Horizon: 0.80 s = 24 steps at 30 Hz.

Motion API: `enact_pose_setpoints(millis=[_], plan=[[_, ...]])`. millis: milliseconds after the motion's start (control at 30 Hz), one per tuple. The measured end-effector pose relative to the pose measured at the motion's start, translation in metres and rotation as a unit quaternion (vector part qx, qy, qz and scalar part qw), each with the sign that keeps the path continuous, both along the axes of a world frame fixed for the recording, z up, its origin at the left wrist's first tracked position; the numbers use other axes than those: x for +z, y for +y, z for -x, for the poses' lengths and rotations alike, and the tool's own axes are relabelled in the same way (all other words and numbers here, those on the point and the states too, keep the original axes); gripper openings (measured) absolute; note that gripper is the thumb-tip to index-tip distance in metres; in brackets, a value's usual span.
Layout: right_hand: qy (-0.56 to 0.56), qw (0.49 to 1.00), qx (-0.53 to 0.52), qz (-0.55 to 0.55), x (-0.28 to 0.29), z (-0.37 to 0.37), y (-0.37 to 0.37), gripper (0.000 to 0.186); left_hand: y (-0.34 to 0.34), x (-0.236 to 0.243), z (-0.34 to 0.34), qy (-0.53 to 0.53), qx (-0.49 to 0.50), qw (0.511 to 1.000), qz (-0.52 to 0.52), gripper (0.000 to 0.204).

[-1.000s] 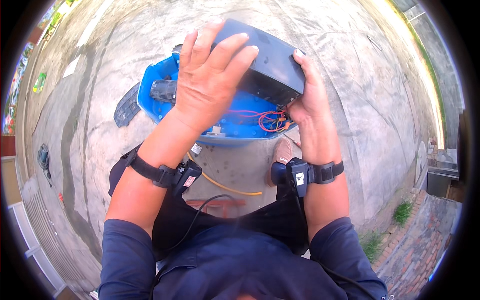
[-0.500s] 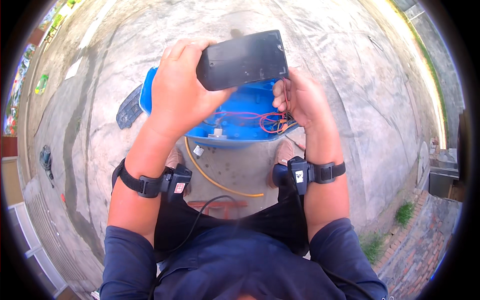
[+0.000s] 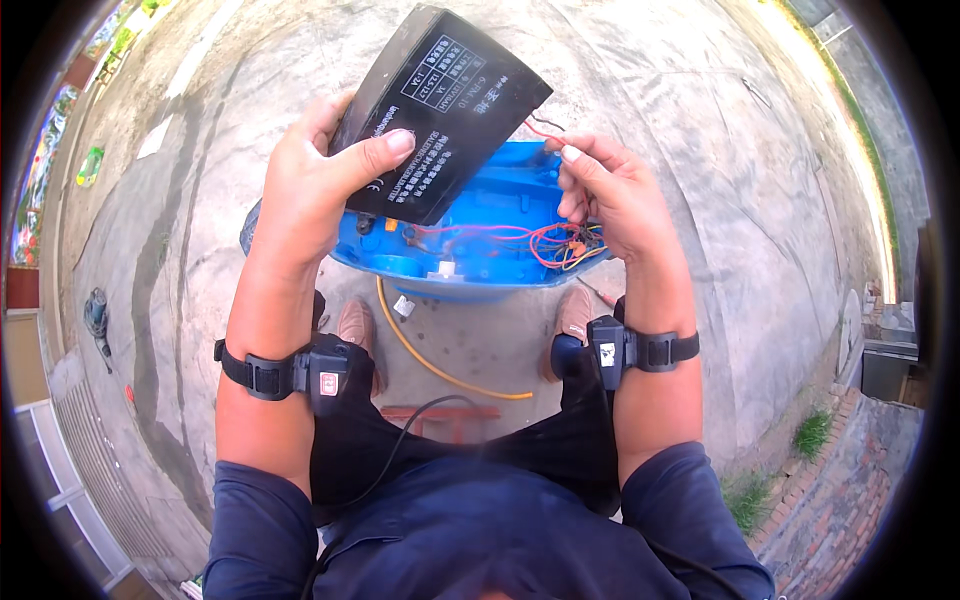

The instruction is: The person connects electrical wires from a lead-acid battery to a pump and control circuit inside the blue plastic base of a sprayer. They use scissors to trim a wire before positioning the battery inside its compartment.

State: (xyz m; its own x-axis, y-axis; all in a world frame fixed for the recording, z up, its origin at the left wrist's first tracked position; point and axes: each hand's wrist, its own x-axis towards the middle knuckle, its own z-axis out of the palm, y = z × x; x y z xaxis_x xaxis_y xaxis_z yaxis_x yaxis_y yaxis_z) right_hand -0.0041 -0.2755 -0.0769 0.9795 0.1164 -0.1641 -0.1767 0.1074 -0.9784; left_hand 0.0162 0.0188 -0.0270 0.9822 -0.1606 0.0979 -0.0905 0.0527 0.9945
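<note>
A black battery (image 3: 460, 110) with a printed face is raised and tilted over an open blue plastic housing (image 3: 490, 195). My left hand (image 3: 305, 190) grips the battery at its left side, thumb across the face. My right hand (image 3: 620, 195) has thumb and finger pinched on a red wire (image 3: 540, 130) at the battery's right. A dark wire end stands just above it. Inside the housing lies a tangle of coloured wires (image 3: 565, 245) at the right, with small fittings along its bottom.
A yellow hose (image 3: 450, 380) and a small white piece (image 3: 403, 306) lie between my feet, near a red metal frame (image 3: 440, 412). A dark power tool (image 3: 97, 315) and a green container (image 3: 90, 165) lie at left. A brick edging with grass (image 3: 812, 432) runs at right.
The battery has tilted up toward the upper left, now showing its printed face. My left hand has shifted left with it. My right hand has risen slightly and pinches the red wire.
</note>
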Motion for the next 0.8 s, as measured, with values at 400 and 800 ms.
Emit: enact_pose_setpoints(millis=[400, 800], plan=[[-0.127, 0.990, -0.044, 0.028, 0.016, 0.006, 0.012, 0.047, 0.007, -0.012, -0.001, 0.131, -0.059, 0.985, 0.096, 0.048], [-0.220, 0.968, -0.040, 0.114, 0.003, -0.002, 0.012, 0.025, -0.010, -0.017, 0.005, 0.179, -0.087, 0.970, 0.141, 0.051]])
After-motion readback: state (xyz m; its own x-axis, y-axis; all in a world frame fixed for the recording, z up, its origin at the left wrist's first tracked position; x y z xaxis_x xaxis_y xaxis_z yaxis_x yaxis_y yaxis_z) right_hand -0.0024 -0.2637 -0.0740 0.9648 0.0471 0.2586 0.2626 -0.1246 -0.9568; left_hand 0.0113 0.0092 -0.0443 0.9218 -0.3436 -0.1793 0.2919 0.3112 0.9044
